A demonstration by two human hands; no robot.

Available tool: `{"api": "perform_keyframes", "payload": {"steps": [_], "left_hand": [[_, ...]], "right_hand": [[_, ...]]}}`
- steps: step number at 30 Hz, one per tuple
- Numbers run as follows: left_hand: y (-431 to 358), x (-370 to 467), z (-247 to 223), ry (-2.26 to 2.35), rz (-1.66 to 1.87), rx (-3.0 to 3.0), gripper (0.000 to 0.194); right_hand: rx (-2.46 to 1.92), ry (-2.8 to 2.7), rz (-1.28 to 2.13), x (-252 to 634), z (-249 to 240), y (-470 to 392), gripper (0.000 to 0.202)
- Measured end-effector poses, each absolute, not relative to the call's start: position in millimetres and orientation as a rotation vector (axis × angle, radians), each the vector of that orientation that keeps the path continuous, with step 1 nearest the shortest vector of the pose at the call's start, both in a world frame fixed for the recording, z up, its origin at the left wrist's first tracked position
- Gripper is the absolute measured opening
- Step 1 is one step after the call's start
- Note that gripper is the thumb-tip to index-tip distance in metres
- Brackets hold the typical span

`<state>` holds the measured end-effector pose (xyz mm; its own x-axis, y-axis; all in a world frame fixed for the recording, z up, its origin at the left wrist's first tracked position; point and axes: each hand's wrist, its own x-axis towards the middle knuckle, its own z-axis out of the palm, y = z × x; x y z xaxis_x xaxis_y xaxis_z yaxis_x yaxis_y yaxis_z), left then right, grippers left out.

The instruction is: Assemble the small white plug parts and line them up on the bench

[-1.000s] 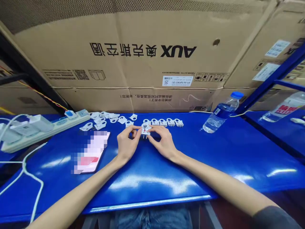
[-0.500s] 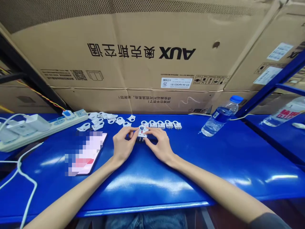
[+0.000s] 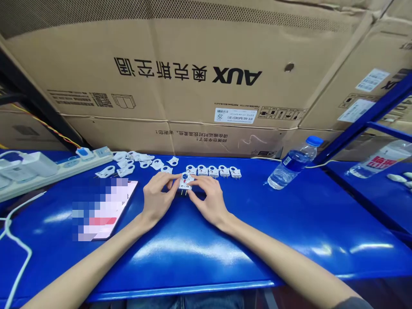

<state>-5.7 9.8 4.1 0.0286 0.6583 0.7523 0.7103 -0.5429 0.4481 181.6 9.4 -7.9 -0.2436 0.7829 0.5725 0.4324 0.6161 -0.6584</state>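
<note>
Between my two hands is a white two-pin plug (image 3: 185, 183) with a ring-shaped opening at the top and a small red mark; its metal pins point toward me. My left hand (image 3: 160, 194) pinches its left side, and my right hand (image 3: 208, 196) closes on its right side. Just beyond, a row of several similar white plugs (image 3: 224, 171) stretches to the right. A loose heap of more such plugs (image 3: 125, 167) lies to the left behind my left hand.
A phone (image 3: 111, 210) lies left of my left forearm. White power strip (image 3: 67, 169) with adapters sits at far left, a white cable (image 3: 19, 244) below it. One water bottle (image 3: 294, 163) stands tilted-looking at right, another bottle (image 3: 380, 161) beyond the blue frame. Cardboard (image 3: 193, 38) walls the back.
The view has shifted slightly, so everything sits a little further left. My hands keep the same grip on the plug.
</note>
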Motion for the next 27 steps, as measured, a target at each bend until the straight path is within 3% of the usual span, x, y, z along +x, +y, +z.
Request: {"api": "perform_keyframes", "payload": {"steps": [9, 27], "left_hand": [[6.9, -17.0, 8.3, -1.272, -1.070, -2.184, 0.017], [-11.0, -28.6, 2.5, -1.310, -1.021, -2.203, 0.020]], "right_hand": [[-0.987, -1.886, 0.433, 179.6, -6.0, 8.8, 0.012], [-0.908, -1.988, 0.411, 181.2, -2.4, 3.8, 0.013]]}}
